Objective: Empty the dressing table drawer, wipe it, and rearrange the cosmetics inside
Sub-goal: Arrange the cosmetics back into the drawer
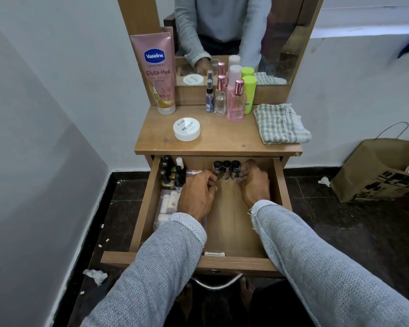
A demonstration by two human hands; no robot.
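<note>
Our left hand (pixel 196 197) and right hand (pixel 254 182) are both inside the open drawer (pixel 280 185), fingers curled against a row of three small dark-capped bottles (pixel 226 169) at its back wall, though we cannot tell whether either hand truly grips one. More dark-capped bottles (pixel 171 173) crowd the drawer's back left corner, with a clear pouch (pixel 167 206) along its left wall. On the table (pixel 222 140) above, a white jar (pixel 187 129) sits near the front edge, a checked cloth (pixel 280 123) at the right edge, and a pink tube (pixel 159 72) in the back left corner.
</note>
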